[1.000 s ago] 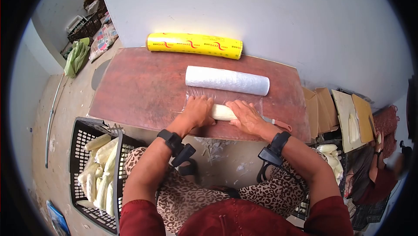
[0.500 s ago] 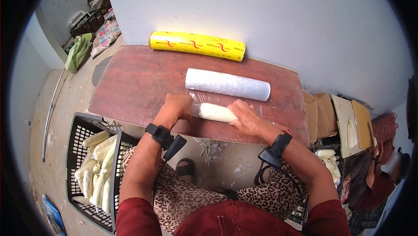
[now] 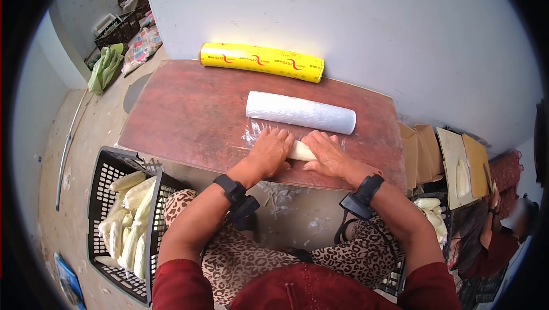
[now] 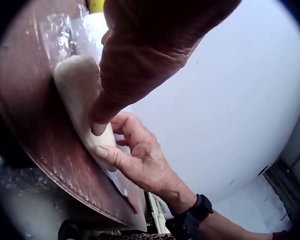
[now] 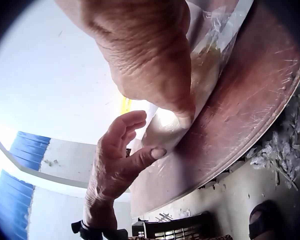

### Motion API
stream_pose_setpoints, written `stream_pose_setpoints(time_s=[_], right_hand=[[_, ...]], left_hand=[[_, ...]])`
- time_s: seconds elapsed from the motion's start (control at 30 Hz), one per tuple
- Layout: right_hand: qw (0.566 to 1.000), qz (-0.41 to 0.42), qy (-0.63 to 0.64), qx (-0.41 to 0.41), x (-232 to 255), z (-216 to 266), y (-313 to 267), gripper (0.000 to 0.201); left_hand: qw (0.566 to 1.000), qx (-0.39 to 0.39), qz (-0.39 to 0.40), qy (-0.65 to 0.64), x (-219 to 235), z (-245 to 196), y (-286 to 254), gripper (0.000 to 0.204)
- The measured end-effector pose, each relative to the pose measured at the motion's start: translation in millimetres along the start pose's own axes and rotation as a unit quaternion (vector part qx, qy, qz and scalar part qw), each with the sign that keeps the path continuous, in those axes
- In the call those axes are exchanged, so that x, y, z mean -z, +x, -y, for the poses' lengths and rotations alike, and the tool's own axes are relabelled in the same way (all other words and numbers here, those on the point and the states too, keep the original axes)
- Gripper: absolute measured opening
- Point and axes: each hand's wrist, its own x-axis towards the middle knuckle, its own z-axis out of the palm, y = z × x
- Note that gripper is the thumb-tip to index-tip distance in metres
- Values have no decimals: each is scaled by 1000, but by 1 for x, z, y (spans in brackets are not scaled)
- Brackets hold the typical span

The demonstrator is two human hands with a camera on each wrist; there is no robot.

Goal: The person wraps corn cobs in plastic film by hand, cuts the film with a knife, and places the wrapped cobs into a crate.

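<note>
A pale ear of corn (image 3: 301, 150) lies crosswise near the front edge of the table, on clear cling film (image 3: 253, 132) drawn from a white roll (image 3: 300, 113). My left hand (image 3: 273, 151) holds its left part, thumb on the near side and fingers over the top. On its right part, my right hand (image 3: 327, 154) grips with thumb and fingers around it. The left wrist view shows the corn's (image 4: 77, 80) rounded end past the left hand, with film bunched beyond. In the right wrist view, film covers the corn's other end (image 5: 205, 65).
Behind the white roll, a yellow printed roll (image 3: 263, 62) lies against the wall. A black crate (image 3: 154, 236) of wrapped corn stands on the floor at left. Cardboard (image 3: 424, 144) and more corn (image 3: 432, 218) are at right, where another person (image 3: 492, 247) sits.
My left hand lifted off to the left of the corn, then came back onto its left part. My right hand stayed on the corn, which now lies mostly covered by both hands.
</note>
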Motion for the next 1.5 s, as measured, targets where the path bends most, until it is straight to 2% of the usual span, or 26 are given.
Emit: stream_pose_setpoints(time_s=[0.13,0.23,0.33,0.63,0.73,0.83,0.97,1.0,1.1,1.27,1.37,1.5], right_hand=[[999,-29,3,-45,-8,-1,-3,59],[999,-5,-2,-35,-9,-7,-1,60],[997,60,9,-39,-1,-5,0,61],[993,109,35,-9,1,-5,-3,59],[987,146,46,-39,23,2,0,48],[982,135,112,-64,31,-1,7,38],[989,14,147,-22,8,-21,22,30],[991,8,134,-24,8,-21,24,28],[986,40,142,-79,19,-17,26,28],[985,-24,163,-59,16,-24,30,33],[983,-67,163,-45,12,-26,30,38],[982,-78,158,-61,9,-27,31,45]], left_hand=[[999,10,-19,26,-12,0,4,52],[999,10,-15,34,-11,-2,5,50],[999,11,5,33,-11,-4,1,48],[998,33,51,-7,-6,-14,-5,51],[999,24,43,3,-4,-14,-6,56],[998,18,62,4,-3,-12,-5,59],[998,11,62,16,-7,-11,-3,58],[998,12,67,15,-7,-11,-3,58],[997,16,70,11,-7,-12,-2,57],[999,17,51,2,-7,-11,-1,54],[999,-9,-3,44,-2,-14,-1,52],[998,8,34,60,4,-22,0,51]])
